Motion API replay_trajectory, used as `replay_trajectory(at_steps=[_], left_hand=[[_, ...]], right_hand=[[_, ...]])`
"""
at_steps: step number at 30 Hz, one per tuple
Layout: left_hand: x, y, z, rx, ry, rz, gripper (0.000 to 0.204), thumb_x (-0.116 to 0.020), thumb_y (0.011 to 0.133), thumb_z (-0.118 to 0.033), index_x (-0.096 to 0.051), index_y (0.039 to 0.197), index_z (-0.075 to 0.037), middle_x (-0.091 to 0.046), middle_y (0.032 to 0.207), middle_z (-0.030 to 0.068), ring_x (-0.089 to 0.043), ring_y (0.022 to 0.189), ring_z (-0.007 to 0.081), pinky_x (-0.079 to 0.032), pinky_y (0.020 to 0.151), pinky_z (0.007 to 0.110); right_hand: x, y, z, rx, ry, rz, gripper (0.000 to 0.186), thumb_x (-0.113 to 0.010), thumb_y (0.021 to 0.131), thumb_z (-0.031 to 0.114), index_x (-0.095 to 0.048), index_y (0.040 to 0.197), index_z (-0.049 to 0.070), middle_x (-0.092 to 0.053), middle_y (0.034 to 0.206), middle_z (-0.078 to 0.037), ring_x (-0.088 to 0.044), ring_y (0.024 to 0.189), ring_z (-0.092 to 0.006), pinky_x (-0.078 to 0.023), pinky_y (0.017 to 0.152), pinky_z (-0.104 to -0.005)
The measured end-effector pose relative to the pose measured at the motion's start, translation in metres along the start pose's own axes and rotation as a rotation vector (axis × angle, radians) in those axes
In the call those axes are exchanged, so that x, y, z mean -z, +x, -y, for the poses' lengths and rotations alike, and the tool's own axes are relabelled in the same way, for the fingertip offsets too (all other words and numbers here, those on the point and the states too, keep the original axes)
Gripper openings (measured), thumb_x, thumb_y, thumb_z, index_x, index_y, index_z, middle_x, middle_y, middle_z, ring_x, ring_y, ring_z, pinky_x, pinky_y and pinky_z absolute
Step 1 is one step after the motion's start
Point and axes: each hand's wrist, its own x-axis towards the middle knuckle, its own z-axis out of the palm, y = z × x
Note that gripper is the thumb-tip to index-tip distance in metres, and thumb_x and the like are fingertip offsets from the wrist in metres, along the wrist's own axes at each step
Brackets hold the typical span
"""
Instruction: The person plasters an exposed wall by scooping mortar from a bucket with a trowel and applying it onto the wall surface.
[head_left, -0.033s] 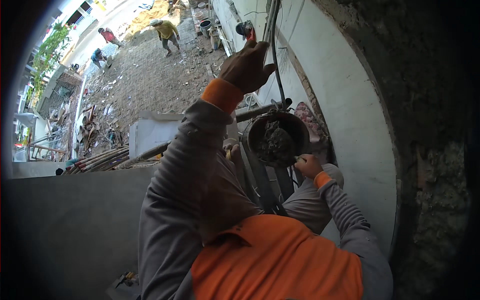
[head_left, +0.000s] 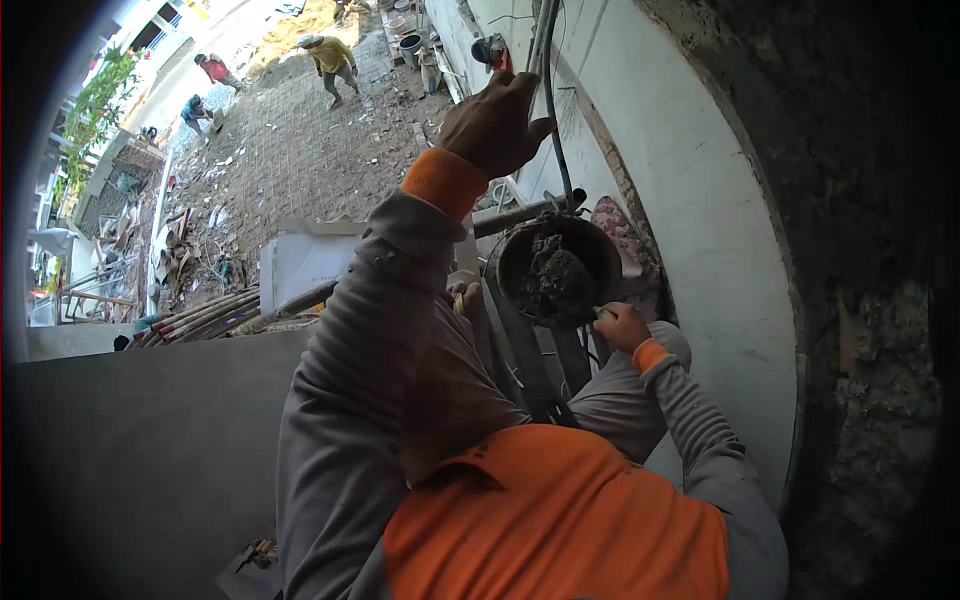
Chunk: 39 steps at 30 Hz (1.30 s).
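My left hand (head_left: 493, 128) is raised in front of me, its thumb spread away from the fingers, next to the dark cables (head_left: 548, 95) running along the wall. A red and black object (head_left: 493, 52) shows just beyond its knuckles; whether they touch is unclear. Low on the right, my right hand (head_left: 622, 328) is closed round the pale end of a tool handle (head_left: 604, 314) at a bucket's near rim. The tool's other end is hidden. Wet grey mortar (head_left: 556, 278) is heaped inside the round dark bucket (head_left: 607, 250).
A white wall (head_left: 680, 200) rises at my right, with rough masonry (head_left: 870, 330) beyond. Poles (head_left: 205, 318) and a white panel (head_left: 310, 262) lie past a grey ledge (head_left: 150, 430). Below, three people, one in a yellow top (head_left: 328, 57), stand on rubble-strewn ground (head_left: 290, 150).
The view has shifted very slightly. My left hand sits a little higher in the picture; my right hand keeps its grip at the bucket's rim.
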Motion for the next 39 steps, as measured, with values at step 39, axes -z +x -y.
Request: replay_trajectory(at_steps=[39], left_hand=[[-0.015, 0.011, 0.027, 0.146, -0.049, -0.105, 0.053, -0.068, 0.080, -0.027, -0.047, 0.124, -0.005, -0.054, 0.111, 0.0164, -0.058, 0.098, 0.0364, -0.048, 0.079, 0.046]], right_hand=[[0.320, -0.164, 0.259, 0.760, -0.587, -0.300, 0.025, -0.080, 0.067, 0.019, -0.065, 0.082, 0.005, -0.060, 0.067, -0.006, -0.061, 0.063, -0.0177, -0.048, 0.056, -0.0304]])
